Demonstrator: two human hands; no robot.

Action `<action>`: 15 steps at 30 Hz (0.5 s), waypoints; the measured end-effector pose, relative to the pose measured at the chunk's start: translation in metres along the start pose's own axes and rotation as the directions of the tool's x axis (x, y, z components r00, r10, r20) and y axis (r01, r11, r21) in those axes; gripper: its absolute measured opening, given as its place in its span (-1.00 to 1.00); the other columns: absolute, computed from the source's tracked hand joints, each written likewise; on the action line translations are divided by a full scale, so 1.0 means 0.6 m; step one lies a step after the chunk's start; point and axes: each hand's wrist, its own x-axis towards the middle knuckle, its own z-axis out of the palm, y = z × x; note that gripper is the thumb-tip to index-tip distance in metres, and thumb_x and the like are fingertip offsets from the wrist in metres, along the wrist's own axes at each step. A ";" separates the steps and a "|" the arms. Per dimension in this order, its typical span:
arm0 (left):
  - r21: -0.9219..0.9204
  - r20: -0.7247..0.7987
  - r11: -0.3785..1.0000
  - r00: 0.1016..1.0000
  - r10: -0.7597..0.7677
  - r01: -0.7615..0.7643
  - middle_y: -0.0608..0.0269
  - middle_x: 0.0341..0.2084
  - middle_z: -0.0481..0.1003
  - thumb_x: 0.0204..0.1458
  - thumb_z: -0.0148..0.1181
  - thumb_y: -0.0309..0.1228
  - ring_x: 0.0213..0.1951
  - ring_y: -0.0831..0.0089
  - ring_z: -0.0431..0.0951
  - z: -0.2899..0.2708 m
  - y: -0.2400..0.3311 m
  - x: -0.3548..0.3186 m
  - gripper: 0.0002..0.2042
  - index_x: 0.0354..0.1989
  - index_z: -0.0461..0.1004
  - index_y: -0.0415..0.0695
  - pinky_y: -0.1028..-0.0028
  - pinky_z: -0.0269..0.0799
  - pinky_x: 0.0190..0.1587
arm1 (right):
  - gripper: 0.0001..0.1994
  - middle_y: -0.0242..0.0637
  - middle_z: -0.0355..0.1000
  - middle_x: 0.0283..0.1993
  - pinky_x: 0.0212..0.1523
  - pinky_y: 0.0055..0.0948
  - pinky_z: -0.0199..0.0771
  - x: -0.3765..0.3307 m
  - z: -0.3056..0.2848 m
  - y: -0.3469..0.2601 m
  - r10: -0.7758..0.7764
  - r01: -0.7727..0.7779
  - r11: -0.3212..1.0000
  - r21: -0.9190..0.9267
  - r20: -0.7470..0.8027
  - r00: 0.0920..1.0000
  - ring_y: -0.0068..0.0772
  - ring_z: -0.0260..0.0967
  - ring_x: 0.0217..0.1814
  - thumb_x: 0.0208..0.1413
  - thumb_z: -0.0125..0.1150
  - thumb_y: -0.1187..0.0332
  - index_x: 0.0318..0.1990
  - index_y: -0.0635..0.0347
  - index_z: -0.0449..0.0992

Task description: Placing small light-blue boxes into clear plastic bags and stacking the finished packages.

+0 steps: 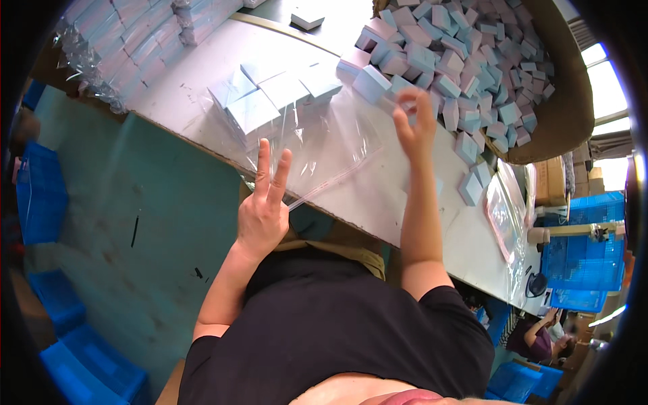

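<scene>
A clear plastic bag (337,135) lies on the white table with several small pale-blue and white boxes (253,111) inside it, set side by side. At its near edge is my left hand (262,219), with two fingers stretched out over the film and the others curled around the bag's rim, where a sealing strip ends. My right hand (415,128) is raised beside a big heap of loose pink and pale-blue boxes (432,57). Its fingers are bent and apart, slightly blurred, with no box seen between them.
The heap spills from a large brown carton (567,88) at the far right. Wrapped packs of boxes (135,34) are stacked at the far left. Flat clear bags (506,209) lie on the table's right part. Blue crates (584,236) and a seated person (543,337) are farther right.
</scene>
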 end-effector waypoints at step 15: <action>0.016 -0.017 0.999 0.999 -0.046 0.046 -0.28 0.45 -0.01 -0.22 0.04 -0.76 -0.34 0.18 0.64 0.003 0.001 -0.013 -0.19 0.37 0.33 0.01 0.40 0.54 -0.43 | -0.53 -0.11 0.48 -0.06 -0.11 -0.08 0.48 0.114 0.047 0.153 -0.108 -0.026 0.857 -0.515 -0.228 0.968 0.02 0.43 0.01 -0.14 0.50 0.20 -0.03 0.09 0.55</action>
